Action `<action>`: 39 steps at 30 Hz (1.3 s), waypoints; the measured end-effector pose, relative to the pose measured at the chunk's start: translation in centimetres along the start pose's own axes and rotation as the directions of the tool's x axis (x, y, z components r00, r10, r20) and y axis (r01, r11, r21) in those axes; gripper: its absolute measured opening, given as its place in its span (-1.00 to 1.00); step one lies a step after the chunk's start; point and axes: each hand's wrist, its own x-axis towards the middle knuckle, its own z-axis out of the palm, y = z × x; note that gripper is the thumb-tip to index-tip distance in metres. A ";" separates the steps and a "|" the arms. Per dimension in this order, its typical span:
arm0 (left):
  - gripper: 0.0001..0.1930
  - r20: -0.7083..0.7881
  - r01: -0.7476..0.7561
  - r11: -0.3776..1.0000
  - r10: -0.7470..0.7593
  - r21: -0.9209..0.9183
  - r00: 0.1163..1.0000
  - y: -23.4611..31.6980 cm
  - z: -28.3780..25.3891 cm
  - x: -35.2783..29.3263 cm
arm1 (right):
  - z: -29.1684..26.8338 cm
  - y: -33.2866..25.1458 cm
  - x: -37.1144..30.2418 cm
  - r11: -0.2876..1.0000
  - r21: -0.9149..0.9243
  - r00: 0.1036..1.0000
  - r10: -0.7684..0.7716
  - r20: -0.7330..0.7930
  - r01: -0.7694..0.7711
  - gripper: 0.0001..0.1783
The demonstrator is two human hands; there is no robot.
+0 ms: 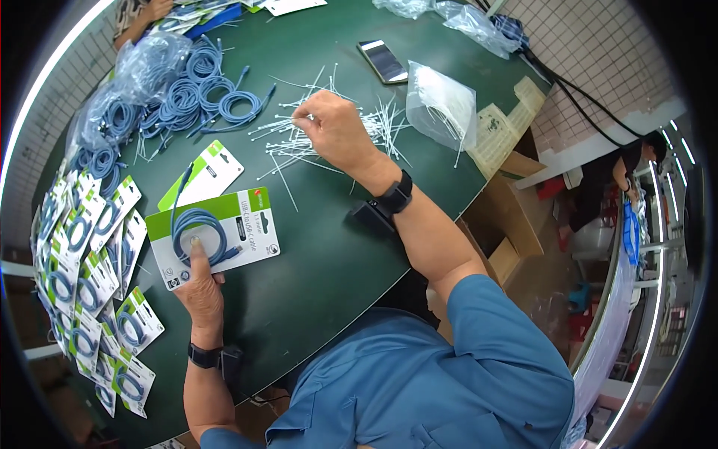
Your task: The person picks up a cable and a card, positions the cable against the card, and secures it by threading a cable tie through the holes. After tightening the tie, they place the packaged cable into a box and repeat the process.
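A: Main item + loc?
B: Cable card (258, 245), in L hand (200, 290), w/ blue coil (196, 215) laid on its face. Thumb presses coil, fingers go behind card. One cable end (186, 175) sticks out past card's far edge.
A: R hand?
B: R hand (334, 133) is apart from L, farther out & to its right, over loose white ties (290, 146). Fingertips pinched tog.; can't tell if a tie's in them.
A: Progress?
B: Part-way, I'd judge. Held one: coil's on card, no tie visible on it, so prob. not fastened. Done-looking: heap of carded cables (88, 295) left of L hand. Left to do: loose coils (185, 97) beyond L hand; spare card (215, 173) just past held one, no coil seen on it.
A: Edges, room?
B: Worktop (321, 247) edge runs diag. on near side of both hands; R forearm crosses it. Bare green betw. hands, so OK room there imo. Tighter left of L hand, heap's near. Beyond R hand: phone (383, 61); to its right, bag of ties (441, 101).
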 end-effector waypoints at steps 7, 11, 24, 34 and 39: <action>-0.71 -0.011 -0.114 0.979 0.118 0.169 0.993 0.6 0.1 -1.0 | 0.0 -2.4 0.1 0.914 0.358 0.981 0.190 0.034 -0.189 -0.95; -0.78 0.026 -0.137 0.985 0.135 0.108 0.991 -0.2 -0.8 -1.6 | -0.4 -3.2 0.3 0.811 0.451 0.928 0.332 0.170 -0.372 -0.92; -0.87 0.432 -0.805 0.377 0.697 0.458 0.572 -5.7 -6.0 -0.6 | -0.7 -3.4 0.3 0.851 0.497 0.984 0.113 0.136 -0.167 -0.97; -0.58 0.693 -0.974 0.188 0.685 0.130 0.225 5.2 -1.4 -2.3 | -0.4 -6.1 -0.4 0.859 0.449 0.938 -0.328 0.117 0.244 -0.87; -0.57 0.756 -0.973 0.195 0.618 0.121 0.217 4.2 -2.0 -3.0 | -0.3 -7.5 -1.0 0.801 0.588 0.929 -0.296 0.222 0.115 -0.86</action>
